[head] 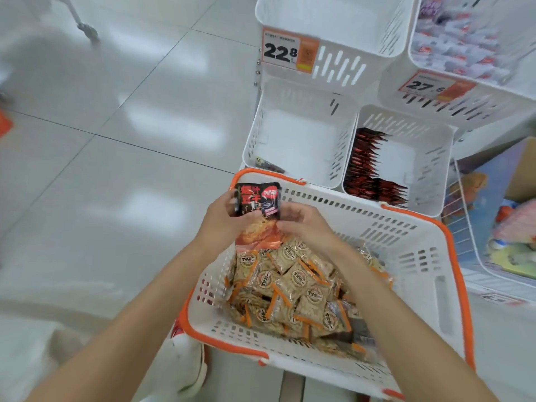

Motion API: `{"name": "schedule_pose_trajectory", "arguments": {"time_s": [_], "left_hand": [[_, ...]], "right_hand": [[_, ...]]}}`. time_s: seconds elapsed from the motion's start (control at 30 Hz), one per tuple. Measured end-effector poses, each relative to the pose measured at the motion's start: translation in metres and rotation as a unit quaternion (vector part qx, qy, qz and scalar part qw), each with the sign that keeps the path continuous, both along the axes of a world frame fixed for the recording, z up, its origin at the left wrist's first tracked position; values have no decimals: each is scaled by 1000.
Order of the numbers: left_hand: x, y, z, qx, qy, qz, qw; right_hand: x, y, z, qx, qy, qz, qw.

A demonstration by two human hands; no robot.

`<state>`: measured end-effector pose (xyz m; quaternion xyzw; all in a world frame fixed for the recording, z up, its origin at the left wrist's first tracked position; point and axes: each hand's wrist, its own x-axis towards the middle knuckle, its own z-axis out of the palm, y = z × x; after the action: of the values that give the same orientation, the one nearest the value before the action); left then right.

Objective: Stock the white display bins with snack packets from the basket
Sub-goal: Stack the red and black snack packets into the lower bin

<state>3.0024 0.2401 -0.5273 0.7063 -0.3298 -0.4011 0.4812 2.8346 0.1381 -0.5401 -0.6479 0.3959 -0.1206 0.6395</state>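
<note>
- The black packet (256,200) is held upright over the far left corner of the basket (420,256), with an orange packet (258,232) tucked just below it.
- The left hand (223,219) grips both; the right hand (304,221) pinches the black packet's lower right corner.
- Best to separate the kinds before reaching — faces forward, edges squared.
- The near-empty bin (298,140) sits just beyond; the neighbouring bin (429,158) already holds a row of dark packets — likely the match.

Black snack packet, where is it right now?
Head view, centre: the black snack packet is held up by the left hand and right hand over the far left corner of the basket, just before the nearly empty lower left display bin.
</note>
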Motion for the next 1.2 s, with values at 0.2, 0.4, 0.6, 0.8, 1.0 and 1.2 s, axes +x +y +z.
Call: {"name": "schedule_pose_trajectory", "arguments": {"time_s": [0.2,0.4,0.6,0.8,1.0,1.2], "left_hand": [[21,-3,-3,-6,23,82,996],[27,-5,-1,10,27,106,994],[-7,-24,-4,12,65,74,995],[-61,-49,7,-32,114,51,992],[-79,-77,23,31,187,-114,975],[-114,-123,36,-13,10,-261,965]], "right_hand": [[9,-6,-92,-241,291,176,909],[-7,-7,-118,-437,275,47,855],[-37,13,-22,-450,102,-124,878],[-40,28,13,-350,93,33,931],[-75,-12,26,-127,21,-113,985],[-120,-49,46,-166,0,-143,976]]}}
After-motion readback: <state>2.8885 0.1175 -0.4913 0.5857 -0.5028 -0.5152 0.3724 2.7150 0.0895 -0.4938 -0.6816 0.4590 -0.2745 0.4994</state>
